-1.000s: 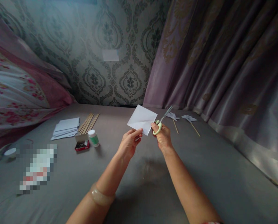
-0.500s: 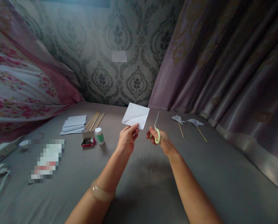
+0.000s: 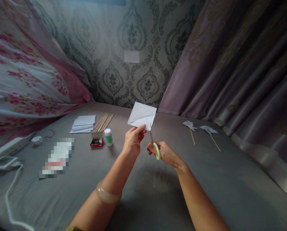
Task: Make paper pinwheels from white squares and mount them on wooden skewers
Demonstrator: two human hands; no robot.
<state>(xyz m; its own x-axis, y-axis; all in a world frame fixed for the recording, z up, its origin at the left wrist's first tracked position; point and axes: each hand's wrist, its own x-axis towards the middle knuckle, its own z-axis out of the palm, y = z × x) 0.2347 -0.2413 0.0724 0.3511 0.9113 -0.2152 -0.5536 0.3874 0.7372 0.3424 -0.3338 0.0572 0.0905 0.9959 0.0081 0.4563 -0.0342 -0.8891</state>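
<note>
A white square sheet of paper [image 3: 143, 115] with crease lines is pinched near its lower corner by my left hand [image 3: 134, 138], thumb on top. My right hand [image 3: 161, 151] grips scissors [image 3: 157, 151] with pale green handles. Their blades point up at the paper's lower right corner, close to my left fingertips; whether they touch the paper I cannot tell. To the right lie two paper pinwheels on sticks, one pinwheel [image 3: 190, 125] nearer my hands and another pinwheel [image 3: 208, 130] beyond it.
At the left are a stack of white paper [image 3: 83, 124], several wooden sticks [image 3: 104, 122], a red box of small metal pieces [image 3: 96, 142] and a white-capped bottle [image 3: 108, 137]. Farther left lie a blurred packet [image 3: 58, 157], a power strip [image 3: 13, 148] and a white cable [image 3: 10, 202].
My right hand has brought the scissors left and down, so the blades are now at the paper's lower right corner. The camera view has shifted slightly.
</note>
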